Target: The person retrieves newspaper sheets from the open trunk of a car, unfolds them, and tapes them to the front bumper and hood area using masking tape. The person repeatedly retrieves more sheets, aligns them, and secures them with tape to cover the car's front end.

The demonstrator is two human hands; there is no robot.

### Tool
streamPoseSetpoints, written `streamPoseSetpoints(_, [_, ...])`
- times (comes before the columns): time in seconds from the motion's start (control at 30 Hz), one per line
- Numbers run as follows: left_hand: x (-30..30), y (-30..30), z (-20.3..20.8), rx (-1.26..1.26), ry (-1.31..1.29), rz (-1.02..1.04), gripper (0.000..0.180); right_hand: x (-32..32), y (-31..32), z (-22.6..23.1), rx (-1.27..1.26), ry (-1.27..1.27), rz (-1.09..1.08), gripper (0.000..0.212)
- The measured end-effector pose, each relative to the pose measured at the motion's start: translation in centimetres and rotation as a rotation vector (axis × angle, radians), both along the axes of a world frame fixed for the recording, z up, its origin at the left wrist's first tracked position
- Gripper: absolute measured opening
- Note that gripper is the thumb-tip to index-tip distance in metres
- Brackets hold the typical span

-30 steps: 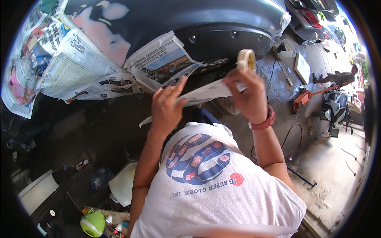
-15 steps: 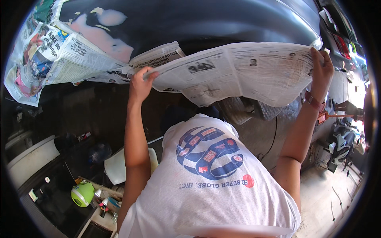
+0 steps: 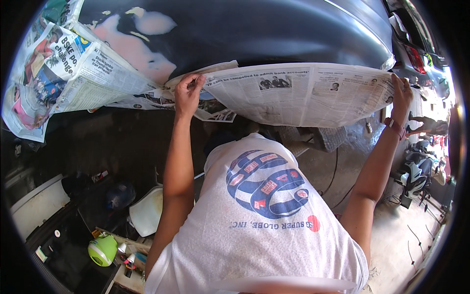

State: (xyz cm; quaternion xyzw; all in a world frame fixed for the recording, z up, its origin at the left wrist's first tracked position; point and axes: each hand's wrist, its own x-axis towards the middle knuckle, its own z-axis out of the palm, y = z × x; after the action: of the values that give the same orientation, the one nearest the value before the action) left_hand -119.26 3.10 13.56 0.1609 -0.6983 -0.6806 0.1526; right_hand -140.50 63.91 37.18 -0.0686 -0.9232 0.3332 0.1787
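A wide newspaper sheet (image 3: 303, 93) stretches between my two hands along the lower edge of a dark car body panel (image 3: 274, 34). My left hand (image 3: 187, 95) pinches its left upper corner, close to other newspaper along that edge. At the far end, my right hand (image 3: 402, 95) grips the right upper corner, thumb and fingers closed on the paper. The sheet's upper edge lies nearly straight against the panel and its lower part hangs down. On the panel's left, pinkish filler patches (image 3: 129, 46) show, with more newspaper (image 3: 93, 73) covering the area beside them.
Below the sheet are a grey textured object (image 3: 328, 138) and a cable (image 3: 335, 171) on the floor. A white chair (image 3: 147, 210) and a lime-green rounded container (image 3: 103, 250) stand at lower left. A motorcycle (image 3: 416, 171) and another vehicle's red tail light (image 3: 415, 59) are at right.
The sheet has flattened and straightened along the panel's edge, its folds opened out. Both hands have shifted slightly right in the view, the right one also lower, still holding the corners.
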Motion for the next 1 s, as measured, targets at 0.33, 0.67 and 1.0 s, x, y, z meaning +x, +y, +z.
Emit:
streamPoseSetpoints(0.33, [-1.8, 1.2, 0.1, 0.112, -0.042, 0.167, 0.017, -3.9, 3.3, 0.0, 0.268, -0.055, -0.059, 0.062])
streamPoseSetpoints(0.67, [-1.9, 1.7, 1.1, -0.039, -0.12, 0.193, 0.021, -5.0, 3.0, 1.5, 0.394, -0.113, -0.054, 0.067])
streamPoseSetpoints(1.0, [-2.2, 2.0, 2.1, -0.015, -0.144, 0.21, 0.025, -5.0, 2.2, 1.9, 0.369, -0.087, -0.051, 0.058])
